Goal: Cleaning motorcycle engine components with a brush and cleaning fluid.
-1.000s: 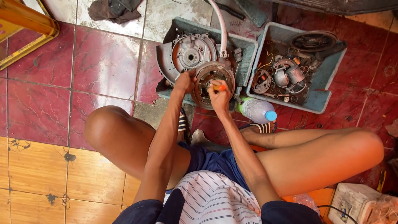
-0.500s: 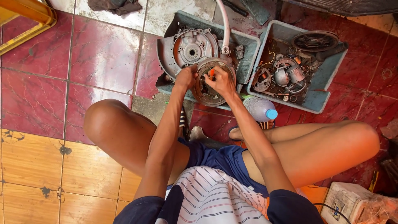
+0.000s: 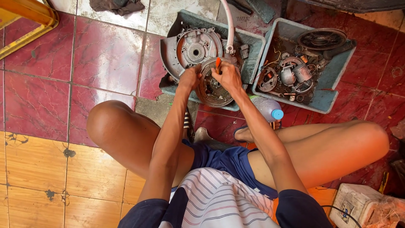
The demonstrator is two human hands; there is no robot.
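From the head camera I look straight down past my own striped shirt and bare knees to the tiled floor (image 3: 105, 55). My left hand (image 3: 190, 77) is clenched on the left rim of a round rusty metal disc (image 3: 211, 86), which leans on the near edge of a grey tray (image 3: 253, 42). My right hand (image 3: 228, 76) is closed round an orange-handled tool (image 3: 218, 64); only the handle top shows, the tip is hidden behind my fingers, so I cannot tell where it meets the disc. It may be a screwdriver, but the view is too poor to be sure.

Behind the disc, in the same tray, lies a grey engine cover (image 3: 192, 48), partly masked by my left hand. A pale hose (image 3: 230, 25) rises from there and is cut off at the top edge. The second tray (image 3: 333, 99), to the right, holds dark coils and small parts too tangled to sort out. A plastic bottle with a blue cap (image 3: 268, 109) lies just beside my right forearm, half hidden by it.

Open floor lies to the left, up to a yellow frame (image 3: 29, 21) cut off by the corner. To the right the trays and my right knee crowd things. A white box (image 3: 358, 207) is cropped at the lower right.
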